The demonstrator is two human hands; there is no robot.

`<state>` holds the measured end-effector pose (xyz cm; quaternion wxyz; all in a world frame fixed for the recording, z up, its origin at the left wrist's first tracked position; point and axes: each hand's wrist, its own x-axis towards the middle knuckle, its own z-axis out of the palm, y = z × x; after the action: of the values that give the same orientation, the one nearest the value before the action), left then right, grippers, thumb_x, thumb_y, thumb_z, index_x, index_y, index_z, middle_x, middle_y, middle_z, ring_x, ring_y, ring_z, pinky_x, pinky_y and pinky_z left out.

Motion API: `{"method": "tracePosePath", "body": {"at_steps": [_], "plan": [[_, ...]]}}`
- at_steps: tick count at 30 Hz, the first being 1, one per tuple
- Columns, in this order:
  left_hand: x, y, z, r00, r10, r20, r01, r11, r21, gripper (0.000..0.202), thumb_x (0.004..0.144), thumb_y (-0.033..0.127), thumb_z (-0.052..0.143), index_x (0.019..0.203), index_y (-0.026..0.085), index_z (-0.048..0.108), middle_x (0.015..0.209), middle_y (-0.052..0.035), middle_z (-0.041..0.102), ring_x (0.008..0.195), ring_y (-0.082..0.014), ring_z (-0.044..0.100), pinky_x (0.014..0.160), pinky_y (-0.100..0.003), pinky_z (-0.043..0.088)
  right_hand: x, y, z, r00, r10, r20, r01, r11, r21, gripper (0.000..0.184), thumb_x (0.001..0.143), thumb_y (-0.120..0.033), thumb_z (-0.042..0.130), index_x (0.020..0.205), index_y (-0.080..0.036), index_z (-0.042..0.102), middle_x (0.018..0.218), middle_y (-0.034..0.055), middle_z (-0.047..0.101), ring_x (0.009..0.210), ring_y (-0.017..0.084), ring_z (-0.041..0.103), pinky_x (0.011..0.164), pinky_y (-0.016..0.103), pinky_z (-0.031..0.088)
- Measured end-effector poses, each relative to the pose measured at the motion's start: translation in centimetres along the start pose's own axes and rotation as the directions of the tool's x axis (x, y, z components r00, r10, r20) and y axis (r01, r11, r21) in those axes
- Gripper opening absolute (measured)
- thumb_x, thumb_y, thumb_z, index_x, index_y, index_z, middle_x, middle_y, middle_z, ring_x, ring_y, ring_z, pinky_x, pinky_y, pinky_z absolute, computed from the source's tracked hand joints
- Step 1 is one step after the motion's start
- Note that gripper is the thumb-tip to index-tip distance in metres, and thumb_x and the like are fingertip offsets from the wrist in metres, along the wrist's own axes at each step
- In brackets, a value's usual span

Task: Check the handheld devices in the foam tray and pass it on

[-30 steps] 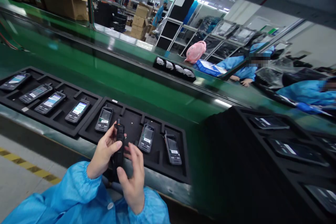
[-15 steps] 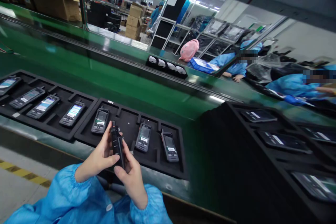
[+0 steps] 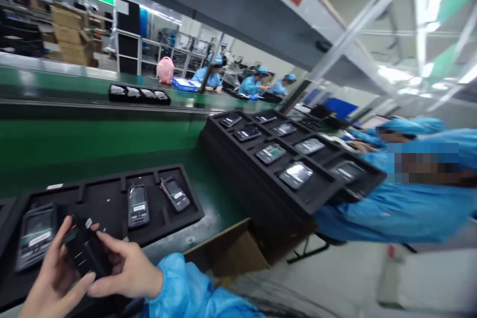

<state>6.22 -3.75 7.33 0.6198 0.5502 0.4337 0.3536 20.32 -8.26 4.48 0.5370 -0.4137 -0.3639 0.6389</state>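
Both the left hand and right hand pinch a black oblong handset in their fingers, seemingly mid-inspection, above the black foam tray's empty slot at twelve o'clock.

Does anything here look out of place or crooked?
Only a little: in the black tray, the rightmost handset lies slanted in its slot, while its neighbour sits straight. Both hands hold another black handset.

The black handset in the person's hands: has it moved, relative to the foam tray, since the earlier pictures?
Yes. The handset now lies tilted over the foam tray's empty slot; earlier it stood upright.
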Motion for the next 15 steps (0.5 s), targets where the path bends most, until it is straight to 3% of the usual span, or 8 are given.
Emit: {"method": "tracePosePath", "body": {"at_steps": [3, 6, 11, 15], "plan": [[0.2, 0.0, 0.1, 0.998, -0.065, 0.012, 0.066, 0.997, -0.052, 0.093, 0.057, 0.052, 0.082, 0.134, 0.068, 0.032, 0.131, 0.0229, 0.059, 0.133, -0.0377, 0.046, 0.112, -0.053, 0.035, -0.1, -0.4, -0.1, 0.999, 0.011, -0.041, -0.012, 1.0, -0.009, 0.108, 0.024, -0.031, 0.096, 0.124, -0.049, 0.059, 0.112, -0.0136, 0.071, 0.12, 0.03, 0.061, 0.107, 0.054, 0.038], [-0.1, 0.3, 0.4, 0.996, -0.084, 0.026, 0.085, 0.995, -0.043, 0.093, 0.056, 0.052, 0.082, 0.134, 0.067, 0.033, 0.132, 0.0225, 0.059, 0.134, -0.0368, 0.046, 0.114, -0.053, 0.032, -0.9, -1.4, 0.0, 0.998, -0.039, -0.047, 0.039, 0.999, -0.017, 0.103, 0.028, -0.033, 0.096, 0.124, -0.046, 0.06, 0.107, -0.0144, 0.072, 0.117, 0.028, 0.062, 0.109, 0.052, 0.038], [-0.4, 0.7, 0.9, 0.998, -0.056, 0.031, 0.059, 0.994, -0.089, 0.091, 0.066, 0.047, 0.08, 0.143, 0.055, 0.031, 0.142, 0.0092, 0.055, 0.135, -0.0354, 0.045, 0.115, -0.055, 0.029, -2.0, -1.7, 0.1, 0.996, -0.045, -0.072, 0.042, 0.998, -0.038, 0.102, 0.041, -0.045, 0.093, 0.134, -0.038, 0.053, 0.118, -0.0057, 0.07, 0.113, 0.029, 0.064, 0.105, 0.054, 0.042], [0.0, 0.6, 0.7, 0.995, 0.0, 0.104, 0.014, 0.99, -0.142, 0.096, 0.076, 0.044, 0.076, 0.152, 0.04, 0.017, 0.144, -0.0028, 0.054, 0.136, -0.0319, 0.044, 0.111, -0.045, 0.04, -2.4, -1.0, -0.3, 0.993, -0.116, -0.031, 0.115, 0.993, -0.016, 0.088, 0.06, -0.048, 0.085, 0.139, -0.033, 0.05, 0.133, 0.0015, 0.064, 0.124, 0.027, 0.058, 0.105, 0.047, 0.044]]}}
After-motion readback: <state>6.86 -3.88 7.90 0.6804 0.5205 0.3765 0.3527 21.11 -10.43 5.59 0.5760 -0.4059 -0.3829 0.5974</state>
